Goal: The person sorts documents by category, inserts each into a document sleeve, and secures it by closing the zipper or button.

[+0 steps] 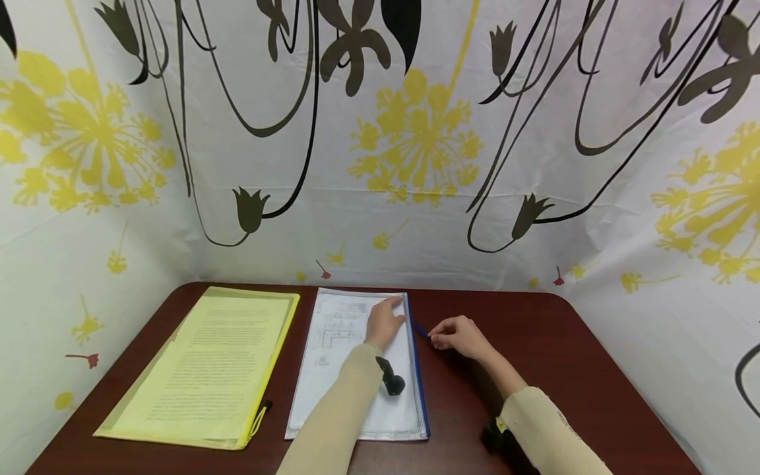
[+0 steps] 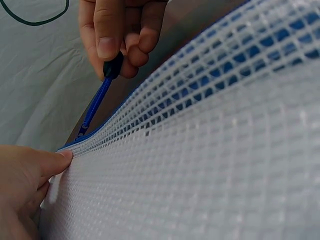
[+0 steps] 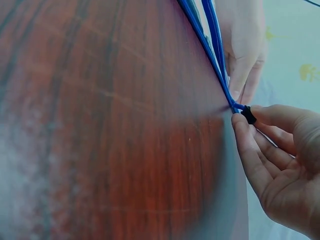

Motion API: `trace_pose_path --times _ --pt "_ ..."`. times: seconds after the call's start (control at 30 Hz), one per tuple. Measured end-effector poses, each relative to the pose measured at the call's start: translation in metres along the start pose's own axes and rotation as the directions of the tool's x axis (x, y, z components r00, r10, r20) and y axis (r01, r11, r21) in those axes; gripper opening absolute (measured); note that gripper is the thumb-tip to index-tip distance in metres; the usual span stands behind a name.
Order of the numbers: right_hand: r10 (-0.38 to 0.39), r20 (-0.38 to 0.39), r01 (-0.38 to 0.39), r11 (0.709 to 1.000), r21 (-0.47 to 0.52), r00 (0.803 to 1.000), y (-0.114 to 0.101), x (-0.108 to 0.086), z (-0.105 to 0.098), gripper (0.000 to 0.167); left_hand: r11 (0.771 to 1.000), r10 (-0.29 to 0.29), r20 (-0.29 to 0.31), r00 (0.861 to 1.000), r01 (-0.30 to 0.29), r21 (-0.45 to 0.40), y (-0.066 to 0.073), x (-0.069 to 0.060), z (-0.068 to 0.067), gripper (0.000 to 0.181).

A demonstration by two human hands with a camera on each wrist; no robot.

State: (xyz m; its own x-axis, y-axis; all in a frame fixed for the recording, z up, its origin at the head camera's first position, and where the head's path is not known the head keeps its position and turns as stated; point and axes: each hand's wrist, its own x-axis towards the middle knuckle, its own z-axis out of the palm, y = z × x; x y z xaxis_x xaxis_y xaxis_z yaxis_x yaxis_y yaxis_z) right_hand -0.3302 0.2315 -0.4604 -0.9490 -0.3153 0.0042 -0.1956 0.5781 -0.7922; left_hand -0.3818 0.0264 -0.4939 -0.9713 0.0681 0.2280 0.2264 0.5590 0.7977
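A clear mesh zip folder (image 1: 332, 349) with a blue zipper edge lies on the table, papers with drawings inside. My left hand (image 1: 384, 323) is at its upper right corner; in the left wrist view its thumb (image 2: 62, 156) is on top of the mesh and fingers go underneath, pinching the edge. Beside that corner, my right hand (image 1: 460, 336) pinches the black end (image 2: 113, 66) of the blue zipper pull (image 2: 95, 105) between thumb and fingers. The cord looks taut. From the right wrist, the two blue zipper edges (image 3: 216, 35) stand apart behind the slider.
A yellow zip folder (image 1: 208, 363) with printed pages lies at the left of the dark red-brown table (image 1: 534, 330), its cord pull (image 1: 258, 422) hanging at the right edge. Patterned white cloth (image 1: 356, 231) encloses the back and sides.
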Motion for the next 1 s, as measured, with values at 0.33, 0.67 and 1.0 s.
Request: trace_pose_path --times 0.33,0.67,1.0 --pt "-0.020 0.024 0.019 1.000 0.017 1.000 0.002 -0.008 -0.001 0.016 1.000 0.007 -0.001 1.000 -0.007 0.006 -0.002 0.000 0.001 0.047" --pt "-0.029 0.058 0.027 0.999 0.043 0.998 0.002 -0.014 -0.001 0.016 1.000 0.019 -0.003 1.000 -0.019 -0.013 -0.002 0.000 0.000 0.046" --pt "-0.025 0.111 0.018 0.998 0.065 0.994 0.003 -0.022 -0.001 0.017 1.000 0.026 -0.006 1.000 -0.026 -0.010 -0.001 -0.001 -0.001 0.046"
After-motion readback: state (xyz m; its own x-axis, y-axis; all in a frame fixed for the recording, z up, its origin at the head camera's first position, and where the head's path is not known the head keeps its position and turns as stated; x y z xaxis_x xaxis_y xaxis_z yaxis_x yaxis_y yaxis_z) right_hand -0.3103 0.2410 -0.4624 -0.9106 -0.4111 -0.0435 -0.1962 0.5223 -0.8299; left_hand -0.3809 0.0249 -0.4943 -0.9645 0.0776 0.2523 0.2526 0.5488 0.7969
